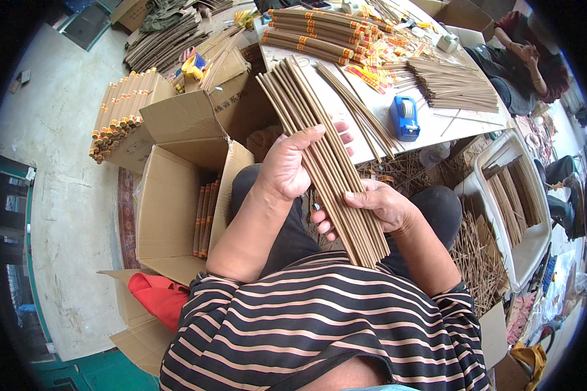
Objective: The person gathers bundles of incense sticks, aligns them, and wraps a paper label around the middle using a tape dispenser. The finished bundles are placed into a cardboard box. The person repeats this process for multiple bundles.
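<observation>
A flat bunch of long brown incense sticks (329, 166) slants across my lap, held by both hands. My left hand (292, 159) grips its upper part, thumb on top and fingers curled beneath. Lower down, my right hand (378, 205) presses its thumb on the sticks, with its fingertips showing at the far side. Just beyond, a few loose incense sticks (362, 111) lie on the white table (326, 85). A blue tape dispenser (406, 118) stands near the table's front edge.
Wrapped bundles (319, 36) are stacked at the back of the table, beside a loose stick pile (453, 85). An open cardboard box (169, 215) at my left holds bundles. A white plastic tub (535, 254) with sticks stands at right. Another person (525, 58) sits at the far right.
</observation>
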`<state>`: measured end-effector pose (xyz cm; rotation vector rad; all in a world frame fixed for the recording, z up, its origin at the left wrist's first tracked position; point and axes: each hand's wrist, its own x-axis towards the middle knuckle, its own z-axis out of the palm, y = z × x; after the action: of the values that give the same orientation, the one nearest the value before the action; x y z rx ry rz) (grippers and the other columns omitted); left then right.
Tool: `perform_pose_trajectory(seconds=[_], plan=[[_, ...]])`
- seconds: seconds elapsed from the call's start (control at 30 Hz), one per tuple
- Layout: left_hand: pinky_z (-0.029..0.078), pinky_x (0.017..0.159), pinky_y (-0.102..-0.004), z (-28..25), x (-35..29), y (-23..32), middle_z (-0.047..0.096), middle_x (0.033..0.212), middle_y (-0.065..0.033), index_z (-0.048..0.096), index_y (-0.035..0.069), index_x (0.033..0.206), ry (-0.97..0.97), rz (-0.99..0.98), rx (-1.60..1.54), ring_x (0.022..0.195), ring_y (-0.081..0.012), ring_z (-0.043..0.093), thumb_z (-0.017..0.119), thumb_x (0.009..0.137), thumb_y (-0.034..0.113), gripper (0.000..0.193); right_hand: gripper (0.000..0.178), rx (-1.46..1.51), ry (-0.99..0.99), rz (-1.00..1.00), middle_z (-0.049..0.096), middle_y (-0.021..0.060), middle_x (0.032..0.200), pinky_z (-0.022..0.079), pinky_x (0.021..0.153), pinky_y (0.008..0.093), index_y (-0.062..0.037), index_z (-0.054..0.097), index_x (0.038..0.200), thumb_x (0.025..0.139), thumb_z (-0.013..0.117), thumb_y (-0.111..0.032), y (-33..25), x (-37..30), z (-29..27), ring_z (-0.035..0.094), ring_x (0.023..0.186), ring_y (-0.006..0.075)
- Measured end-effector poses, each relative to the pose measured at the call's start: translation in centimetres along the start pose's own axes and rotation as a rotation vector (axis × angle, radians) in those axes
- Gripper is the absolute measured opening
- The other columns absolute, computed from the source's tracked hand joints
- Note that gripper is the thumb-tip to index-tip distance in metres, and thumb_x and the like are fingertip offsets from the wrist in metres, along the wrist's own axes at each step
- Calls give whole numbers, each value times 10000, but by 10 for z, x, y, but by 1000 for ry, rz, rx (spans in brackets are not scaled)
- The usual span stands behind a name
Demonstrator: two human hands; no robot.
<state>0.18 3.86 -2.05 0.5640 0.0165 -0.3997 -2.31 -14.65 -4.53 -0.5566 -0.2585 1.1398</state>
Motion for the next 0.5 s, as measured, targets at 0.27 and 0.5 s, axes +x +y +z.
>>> perform_pose_trajectory(seconds=[0.27, 0.5], plan=[[485, 857, -473, -2, 2, -2, 606, 937, -163, 538, -7, 1086, -42, 46, 167, 929, -320, 596, 548, 838, 72, 260, 434, -6, 52, -30, 596, 238, 1005, 521, 790, 420, 86, 488, 1127, 860, 581, -243, 3, -1, -1, 622, 890, 320], [535, 758, -417, -2, 1, -4, 618, 884, -167, 512, -52, 1105, 52, 98, 235, 833, -306, 621, 553, 838, 73, 297, 214, -358, 391, -273, 632, 54, 835, 502, 633, 232, -4, 581, 979, 857, 608, -178, -5, 5, -1, 604, 703, 99]])
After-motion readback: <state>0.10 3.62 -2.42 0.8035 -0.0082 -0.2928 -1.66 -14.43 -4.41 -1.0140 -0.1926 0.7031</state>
